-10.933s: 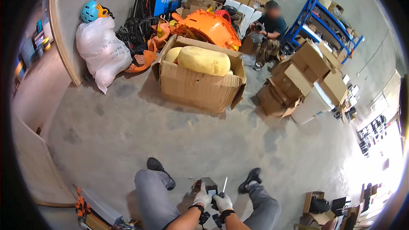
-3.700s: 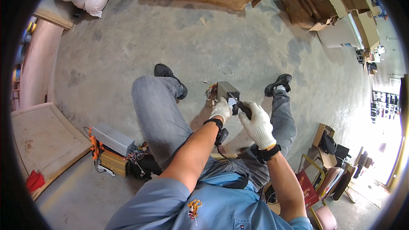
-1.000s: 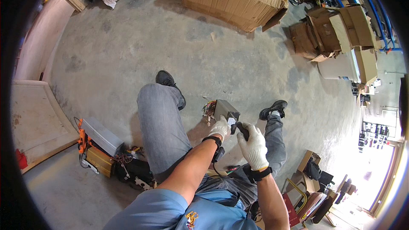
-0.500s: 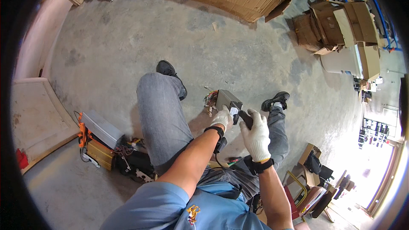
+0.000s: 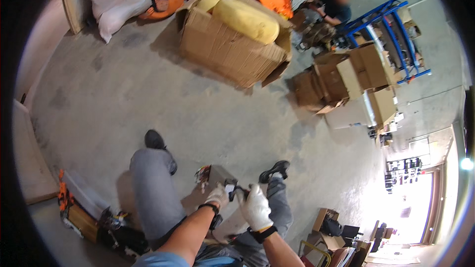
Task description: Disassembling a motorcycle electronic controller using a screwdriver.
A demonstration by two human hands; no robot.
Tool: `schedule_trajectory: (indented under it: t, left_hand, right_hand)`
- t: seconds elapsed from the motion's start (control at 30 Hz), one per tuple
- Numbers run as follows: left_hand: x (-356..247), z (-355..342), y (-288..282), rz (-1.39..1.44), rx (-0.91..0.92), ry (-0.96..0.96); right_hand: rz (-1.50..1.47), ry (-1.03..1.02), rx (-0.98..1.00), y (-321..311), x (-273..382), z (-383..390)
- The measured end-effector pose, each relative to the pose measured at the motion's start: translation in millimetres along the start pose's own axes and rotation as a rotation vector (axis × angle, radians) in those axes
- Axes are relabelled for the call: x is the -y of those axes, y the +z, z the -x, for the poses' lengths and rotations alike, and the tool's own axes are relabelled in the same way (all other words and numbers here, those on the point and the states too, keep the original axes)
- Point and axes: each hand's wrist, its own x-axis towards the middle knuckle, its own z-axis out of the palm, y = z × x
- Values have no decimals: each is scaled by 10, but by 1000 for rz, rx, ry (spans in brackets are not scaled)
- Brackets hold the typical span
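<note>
A grey metal box (image 5: 221,174), with a bundle of coloured wires (image 5: 202,175) coming out of its left side, stands on the floor between my legs. It looks like a computer power supply. My left hand (image 5: 217,196), in a white knit glove, grips the box's near end beside a white label. My right hand (image 5: 256,208), gloved the same way, is closed around a small dark thing (image 5: 242,191) at the box's near right corner. That thing's kind is too blurred to tell, and I cannot tell whether it touches the box.
Left of my leg lie metal parts with an orange-ended piece (image 5: 64,198). A large cardboard box (image 5: 222,59) holding yellow pieces stands ahead, beside a white sack (image 5: 118,0). More cartons (image 5: 341,76) and a blue frame (image 5: 405,44) are at right. Another person (image 5: 336,7) sits far back.
The view has tilted up and turned right, bringing the yellow pieces and the other person into sight. My left hand remains on the box; my right hand's fingers have closed further around the dark thing.
</note>
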Motion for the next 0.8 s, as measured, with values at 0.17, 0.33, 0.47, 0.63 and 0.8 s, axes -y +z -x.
schedule_trajectory:
  t: [0.17, 0.33, 0.47, 0.63, 0.8]
  left_hand:
    - [59, -68, 143, -252, 56, 127]
    - [167, -82, 193, -382, 13, 107]
    - [141, -143, 228, -358, 45, 104]
    - [926, -753, 297, -553, -15, 147]
    - [-42, 40, 119, -352, 83, 134]
  right_hand:
    - [24, 26, 47, 21, -93, -38]
    - [24, 44, 148, -40, 14, -61]
    - [4, 63, 137, -62, -18, -68]
    - [-41, -12, 177, 3, 282, -28]
    - [-4, 97, 110, -97, -33, -49]
